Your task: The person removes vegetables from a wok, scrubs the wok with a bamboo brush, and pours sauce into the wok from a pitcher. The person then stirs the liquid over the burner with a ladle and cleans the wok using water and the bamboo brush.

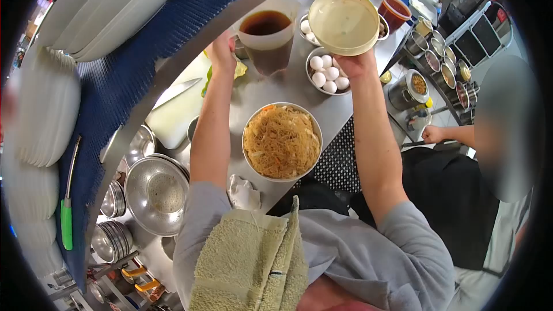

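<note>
My left hand (222,55) is closed at the left side of a clear pitcher (268,52) of dark brown liquid, by its handle. Raised at the upper right, my right hand (357,62) grips a pale round bowl (344,23) from below, tilted so its inside shows. Between my forearms, a white bowl of brown noodles (282,143) stands near the table's front edge. A metal bowl of white eggs (329,74) sits just below the pale bowl. Left of the pitcher, a knife (177,93) lies on a white cutting board (173,116).
Metal bowls (156,194) are stacked at the lower left. Plates (52,103) fill a shelf with a blue mat (115,89) at the left. A red container (394,12) stands at the back right. Another person's hand (433,134) is at the right.
</note>
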Motion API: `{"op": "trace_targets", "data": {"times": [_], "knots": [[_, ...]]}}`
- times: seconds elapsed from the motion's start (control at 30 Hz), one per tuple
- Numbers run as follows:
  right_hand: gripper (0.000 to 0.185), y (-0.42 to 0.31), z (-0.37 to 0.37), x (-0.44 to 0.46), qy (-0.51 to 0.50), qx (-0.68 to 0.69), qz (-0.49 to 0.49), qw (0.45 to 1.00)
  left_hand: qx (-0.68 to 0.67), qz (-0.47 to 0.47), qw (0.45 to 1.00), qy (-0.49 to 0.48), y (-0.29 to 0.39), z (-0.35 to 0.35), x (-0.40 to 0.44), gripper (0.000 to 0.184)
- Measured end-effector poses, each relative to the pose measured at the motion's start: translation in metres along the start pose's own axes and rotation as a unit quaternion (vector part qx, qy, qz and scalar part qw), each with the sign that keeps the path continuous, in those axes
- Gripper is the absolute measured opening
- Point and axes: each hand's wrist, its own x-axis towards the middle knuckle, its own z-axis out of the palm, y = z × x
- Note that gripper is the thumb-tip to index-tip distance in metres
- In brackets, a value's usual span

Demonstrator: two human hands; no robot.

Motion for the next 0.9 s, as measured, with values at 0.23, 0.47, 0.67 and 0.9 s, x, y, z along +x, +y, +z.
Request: {"op": "trace_targets", "data": {"times": [0.23, 0.47, 0.67, 0.9], "knots": [[0.038, -0.016, 0.007, -0.031, -0.068, 0.019, -0.01, 0.997, -0.033, -0.009, 0.998, -0.048, 0.043, 0.033, -0.007, 0.011], [0.042, -0.043, 0.008, -0.066, -0.054, 0.1, -0.068, 0.991, -0.071, -0.077, 0.994, -0.008, 0.049, 0.066, -0.025, 0.016], [0.043, -0.077, -0.016, -0.09, -0.145, 0.145, -0.076, 0.976, -0.085, -0.141, 0.986, -0.024, 0.051, 0.099, -0.054, 0.018], [0.048, -0.129, -0.053, -0.136, -0.138, 0.106, -0.171, 0.97, -0.075, -0.179, 0.978, -0.069, 0.049, 0.133, -0.086, 0.022]]}}
